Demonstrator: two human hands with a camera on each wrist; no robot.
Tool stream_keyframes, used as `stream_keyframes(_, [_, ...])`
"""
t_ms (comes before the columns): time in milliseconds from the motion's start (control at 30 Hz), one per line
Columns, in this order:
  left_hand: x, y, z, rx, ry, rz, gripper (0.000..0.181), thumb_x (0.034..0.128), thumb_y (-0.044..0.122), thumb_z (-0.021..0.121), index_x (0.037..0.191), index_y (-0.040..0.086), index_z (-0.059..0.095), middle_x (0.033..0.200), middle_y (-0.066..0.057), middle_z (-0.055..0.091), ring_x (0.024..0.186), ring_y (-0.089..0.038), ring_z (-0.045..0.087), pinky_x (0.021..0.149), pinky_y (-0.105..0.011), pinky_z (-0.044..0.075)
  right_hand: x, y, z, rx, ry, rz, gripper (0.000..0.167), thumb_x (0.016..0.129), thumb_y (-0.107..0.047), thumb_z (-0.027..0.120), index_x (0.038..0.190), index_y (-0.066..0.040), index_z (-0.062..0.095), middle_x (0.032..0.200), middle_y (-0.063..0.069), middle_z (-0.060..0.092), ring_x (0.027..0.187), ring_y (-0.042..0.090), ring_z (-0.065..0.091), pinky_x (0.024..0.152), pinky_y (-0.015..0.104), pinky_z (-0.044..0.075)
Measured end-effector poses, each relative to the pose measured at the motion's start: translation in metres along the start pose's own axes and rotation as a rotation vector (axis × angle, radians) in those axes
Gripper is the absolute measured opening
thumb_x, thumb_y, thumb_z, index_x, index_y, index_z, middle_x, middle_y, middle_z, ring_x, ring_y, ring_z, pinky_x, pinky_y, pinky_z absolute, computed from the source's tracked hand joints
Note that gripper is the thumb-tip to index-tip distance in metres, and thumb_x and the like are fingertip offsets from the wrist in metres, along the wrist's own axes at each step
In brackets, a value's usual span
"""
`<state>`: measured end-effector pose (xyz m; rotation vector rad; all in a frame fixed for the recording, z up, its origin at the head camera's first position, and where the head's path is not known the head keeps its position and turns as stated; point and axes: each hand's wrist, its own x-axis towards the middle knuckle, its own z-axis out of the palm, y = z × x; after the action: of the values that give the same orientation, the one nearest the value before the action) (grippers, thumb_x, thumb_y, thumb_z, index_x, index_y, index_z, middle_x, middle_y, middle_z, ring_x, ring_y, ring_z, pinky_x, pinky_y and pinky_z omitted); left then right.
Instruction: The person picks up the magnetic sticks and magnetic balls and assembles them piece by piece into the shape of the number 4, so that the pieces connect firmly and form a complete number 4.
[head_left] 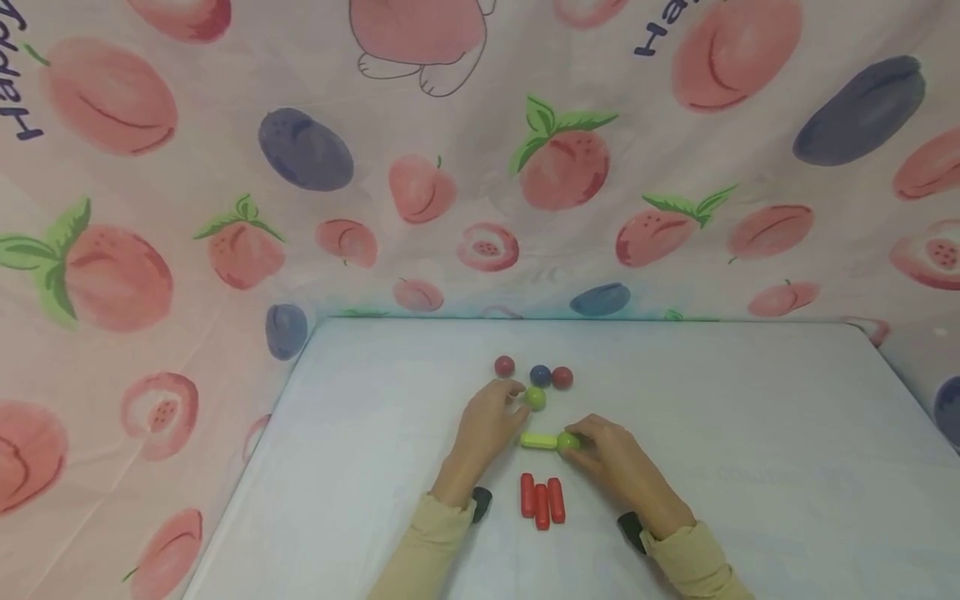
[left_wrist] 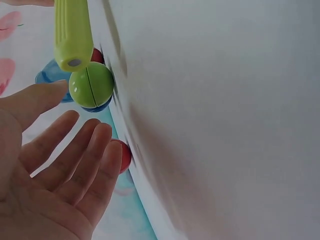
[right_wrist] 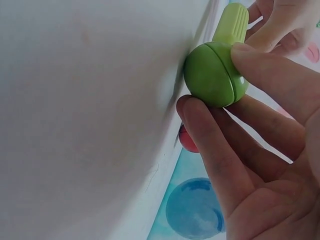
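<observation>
My right hand (head_left: 626,467) pinches a green ball (head_left: 568,442) between thumb and fingers; a yellow-green stick (head_left: 539,441) joins or touches its left side. In the right wrist view the thumb and fingers lie on that ball (right_wrist: 212,75), with the stick (right_wrist: 232,24) behind. My left hand (head_left: 483,429) is beside a second green ball (head_left: 535,397), fingers spread and loosely bent. The left wrist view shows that hand (left_wrist: 65,165) holding nothing, its thumb tip close to the green ball (left_wrist: 91,85); whether they touch I cannot tell.
Behind the hands lie a red ball (head_left: 505,366), a blue ball (head_left: 541,376) and another red ball (head_left: 562,377). Three red sticks, among them the middle one (head_left: 542,507), lie between the forearms on the white table (head_left: 360,400). A fruit-patterned cloth (head_left: 480,200) hangs behind.
</observation>
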<state>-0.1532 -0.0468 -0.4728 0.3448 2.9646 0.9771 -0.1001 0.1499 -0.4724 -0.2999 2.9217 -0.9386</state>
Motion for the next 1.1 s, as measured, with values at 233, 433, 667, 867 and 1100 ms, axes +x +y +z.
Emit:
stream_keyframes(233, [0.008,0.001,0.005,0.015,-0.027,-0.001,0.034,0.0931,0.027,0.069,0.124,0.012,0.066,0.116,-0.004,0.069,0.109,-0.021,0.065,0.095,-0.035,0.053,0.0,0.0,-0.001,0.012,-0.006,0.014,0.028,0.084,-0.017,0.079,0.109,-0.007,0.073,0.102,0.002,0.07,0.097,0.018,0.066,0.091,0.041,0.056])
stream_keyframes(433, [0.013,0.001,0.005,-0.004,-0.066,-0.012,0.039,0.0933,0.03,0.069,0.128,0.014,0.063,0.122,-0.003,0.067,0.115,-0.021,0.063,0.099,-0.038,0.052,0.0,0.001,-0.001,0.018,-0.001,0.006,0.027,0.083,-0.015,0.08,0.108,-0.007,0.073,0.101,0.002,0.071,0.097,0.019,0.066,0.09,0.04,0.056])
stream_keyframes(667, [0.018,0.004,0.005,-0.01,-0.083,0.019,0.039,0.093,0.03,0.07,0.127,0.013,0.064,0.12,-0.004,0.068,0.11,-0.02,0.064,0.095,-0.037,0.053,-0.001,0.002,-0.001,0.016,-0.006,0.019,0.028,0.083,-0.016,0.08,0.109,-0.007,0.073,0.101,0.001,0.071,0.097,0.018,0.066,0.091,0.041,0.056])
stream_keyframes(867, [0.021,0.003,0.007,-0.029,-0.101,0.02,0.034,0.0937,0.029,0.069,0.124,0.013,0.066,0.114,-0.003,0.069,0.1,-0.016,0.064,0.09,-0.033,0.054,0.0,0.002,0.0,0.011,-0.008,0.02,0.028,0.083,-0.016,0.08,0.109,-0.007,0.073,0.101,0.001,0.071,0.098,0.019,0.066,0.091,0.041,0.055])
stream_keyframes(1100, [0.021,0.004,0.006,-0.062,-0.117,0.008,0.031,0.0931,0.025,0.07,0.121,0.013,0.068,0.111,-0.002,0.069,0.097,-0.015,0.063,0.088,-0.031,0.054,-0.001,0.002,0.0,0.011,-0.004,0.009,0.028,0.083,-0.015,0.08,0.109,-0.006,0.073,0.102,0.002,0.071,0.097,0.019,0.066,0.091,0.041,0.056])
